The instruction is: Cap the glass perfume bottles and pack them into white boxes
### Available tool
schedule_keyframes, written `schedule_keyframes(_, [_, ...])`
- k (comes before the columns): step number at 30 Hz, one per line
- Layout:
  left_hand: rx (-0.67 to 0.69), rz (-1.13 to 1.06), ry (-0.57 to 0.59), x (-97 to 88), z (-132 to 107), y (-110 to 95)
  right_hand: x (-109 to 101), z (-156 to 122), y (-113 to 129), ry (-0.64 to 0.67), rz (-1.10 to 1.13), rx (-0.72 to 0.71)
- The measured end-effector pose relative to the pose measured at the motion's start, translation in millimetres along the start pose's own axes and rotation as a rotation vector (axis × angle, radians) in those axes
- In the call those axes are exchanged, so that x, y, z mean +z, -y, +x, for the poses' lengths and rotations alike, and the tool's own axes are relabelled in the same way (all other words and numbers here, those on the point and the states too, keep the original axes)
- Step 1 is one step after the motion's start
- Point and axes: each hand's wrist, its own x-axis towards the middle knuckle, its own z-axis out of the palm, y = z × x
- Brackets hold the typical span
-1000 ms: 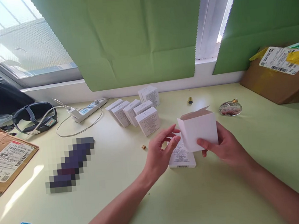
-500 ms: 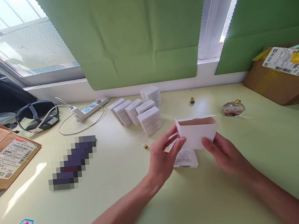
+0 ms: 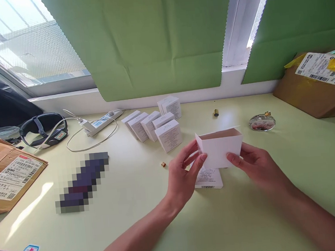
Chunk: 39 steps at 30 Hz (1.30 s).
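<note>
Between both hands is a small white carton (image 3: 218, 148), its top end open with a flap standing up along the side. My left hand (image 3: 185, 169) pinches its left edge, thumb on the near face. At the right edge, my right hand (image 3: 253, 163) grips it the same way, fingers behind. A flat white printed box (image 3: 209, 178) with a barcode lies on the table under the carton, partly covered by it. Just left of my left hand sits a small gold-coloured ring-like piece (image 3: 163, 164).
Several white printed boxes (image 3: 168, 136) stand grouped behind the hands. A gold cap (image 3: 216, 113) and a glass perfume bottle (image 3: 262, 122) lie to the right. Cardboard boxes (image 3: 302, 94) flank the table. A power strip (image 3: 97, 124), headset (image 3: 43, 130) and pixelated dark object (image 3: 84, 181) are left.
The right hand has shifted slightly along the carton's right edge, and the carton has turned a little. The left hand keeps its hold. The whole view has moved very slightly.
</note>
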Motion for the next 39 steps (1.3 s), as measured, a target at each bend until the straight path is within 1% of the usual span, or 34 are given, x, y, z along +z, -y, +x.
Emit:
schedule_keyframes(4, [0.014,0.016,0.037,1.0,-1,0,-3,2,-8,0.046,-0.001,-0.017])
schedule_keyframes(8, [0.040,0.004,0.083,1.1,-3,1,-2,-3,-7,0.131,0.041,-0.072])
schedule_keyframes(12, [0.048,0.008,0.093,-0.1,-3,1,-1,-6,-5,0.121,0.028,-0.079])
schedule_keyframes(18, [0.056,0.055,0.092,-0.9,-1,0,-9,1,-10,0.121,0.008,-0.085])
schedule_keyframes(25, [-0.041,0.008,0.176,-1.2,-2,-3,-13,3,-13,0.141,0.036,-0.069])
schedule_keyframes(29, [-0.031,0.027,0.137,-0.8,-2,-4,-15,3,-12,0.132,-0.017,-0.080])
schedule_keyframes(33, [-0.038,0.025,0.114,-1.9,-1,-5,-17,2,-9,0.218,-0.075,-0.093])
schedule_keyframes(35, [-0.037,0.007,0.131,-2.6,-1,-5,-19,1,-7,0.236,-0.089,-0.097])
schedule_keyframes(39, [-0.034,-0.044,0.207,-3.0,-1,-5,-21,2,-5,0.193,-0.056,-0.083])
